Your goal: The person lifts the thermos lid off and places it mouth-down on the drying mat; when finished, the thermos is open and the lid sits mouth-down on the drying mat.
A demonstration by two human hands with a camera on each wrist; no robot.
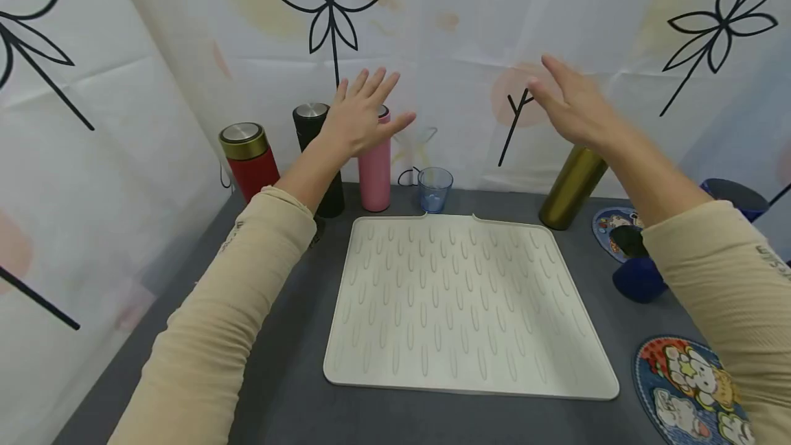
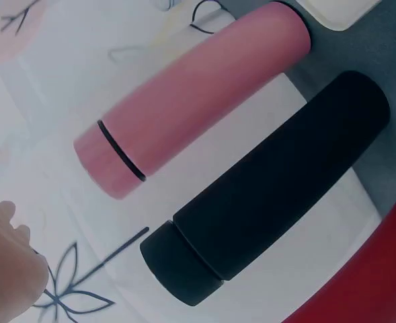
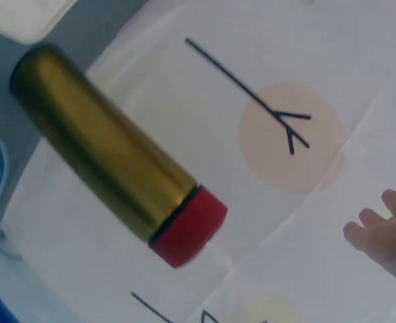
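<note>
The black bottle [image 2: 278,182] and the pink bottle [image 2: 204,94] stand upright at the back of the grey table [image 1: 278,376]; the gold bottle [image 3: 103,148] stands near the far right corner of the white mat [image 1: 469,301]. The left hand [image 1: 361,119] is raised, its fingers spread wide, and the right hand [image 1: 575,105] has straight fingers; both are without any load. Because these bottles are tall and narrow, a forearm lowered carelessly could tip one, and the pink bottle might then strike the blue glass [image 1: 435,189]. The red bottle [image 1: 252,172] seems equally exposed to the left sleeve [image 1: 216,314].
</note>
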